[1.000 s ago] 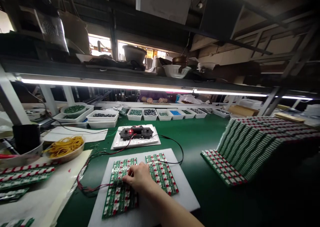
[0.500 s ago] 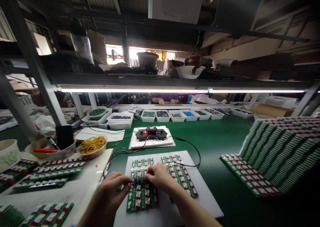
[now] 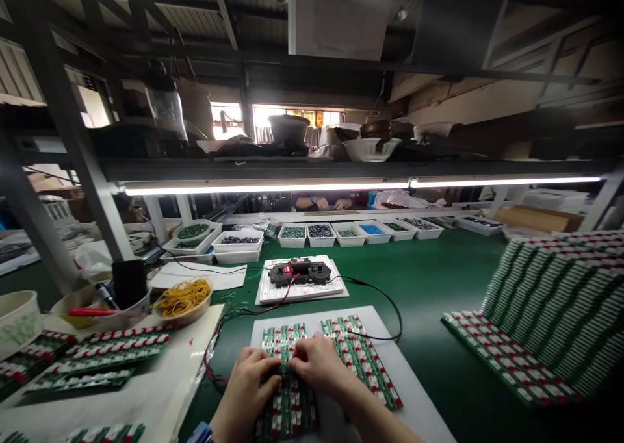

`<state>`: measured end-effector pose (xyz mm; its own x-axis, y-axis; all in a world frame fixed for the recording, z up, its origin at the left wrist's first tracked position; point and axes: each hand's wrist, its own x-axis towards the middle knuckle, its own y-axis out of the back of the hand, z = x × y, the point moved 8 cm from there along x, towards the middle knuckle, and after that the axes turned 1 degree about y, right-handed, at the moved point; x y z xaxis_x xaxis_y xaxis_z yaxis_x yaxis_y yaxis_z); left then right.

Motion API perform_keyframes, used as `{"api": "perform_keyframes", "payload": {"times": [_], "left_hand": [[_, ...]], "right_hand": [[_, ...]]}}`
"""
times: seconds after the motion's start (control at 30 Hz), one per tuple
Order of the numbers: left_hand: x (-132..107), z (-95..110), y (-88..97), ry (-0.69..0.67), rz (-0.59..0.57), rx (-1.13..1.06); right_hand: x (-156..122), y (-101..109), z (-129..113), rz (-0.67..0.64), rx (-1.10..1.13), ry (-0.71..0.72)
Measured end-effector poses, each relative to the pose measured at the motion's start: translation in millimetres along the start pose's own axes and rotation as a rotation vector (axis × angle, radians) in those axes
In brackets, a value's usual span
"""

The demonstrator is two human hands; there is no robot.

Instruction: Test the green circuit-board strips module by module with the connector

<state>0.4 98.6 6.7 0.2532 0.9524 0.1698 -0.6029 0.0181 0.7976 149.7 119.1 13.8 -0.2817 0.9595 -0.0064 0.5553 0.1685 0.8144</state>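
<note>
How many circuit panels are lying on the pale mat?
2: the left panel, partly hidden by the left hand and right hand, and the right panel. Any beneath these would be hidden.

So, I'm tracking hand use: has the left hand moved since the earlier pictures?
Yes. Out of view at first, the left hand has come in rightward, now reaching over the left board panel on the white pad.

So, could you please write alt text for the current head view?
A person's left hand and right hand nearly meet over a green circuit panel, beside a second panel on a pale mat. Behind are a black device with a red light and white trays; stacked boards stand right.
</note>
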Motion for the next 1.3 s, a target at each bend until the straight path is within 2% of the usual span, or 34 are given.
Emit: {"api": "perform_keyframes", "payload": {"times": [0.2, 0.37, 0.5, 0.7, 0.97, 1.3], "left_hand": [[2, 9, 0.5, 0.024, -0.009, 0.036], [-1, 18, 5.5, 0.013, 0.026, 0.107], [-4, 21, 11.2, -0.023, 0.038, 0.085], [-9, 22, 10.5, -0.062, -0.031, -0.003], [-10, 21, 5.3, -0.064, -0.090, -0.067], [-11, 22, 9.0, -0.088, -0.045, -0.070]], "right_hand": [[1, 0, 2, -0.020, 0.018, -0.048], [3, -1, 2, -0.076, 0.130, 0.002], [5, 3, 2, -0.066, 0.199, 0.043], [4, -7, 8, -0.167, 0.319, 0.072], [0, -11, 7, -0.243, 0.287, 0.048], [-2, -5, 1, -0.214, 0.229, 0.055]]}}
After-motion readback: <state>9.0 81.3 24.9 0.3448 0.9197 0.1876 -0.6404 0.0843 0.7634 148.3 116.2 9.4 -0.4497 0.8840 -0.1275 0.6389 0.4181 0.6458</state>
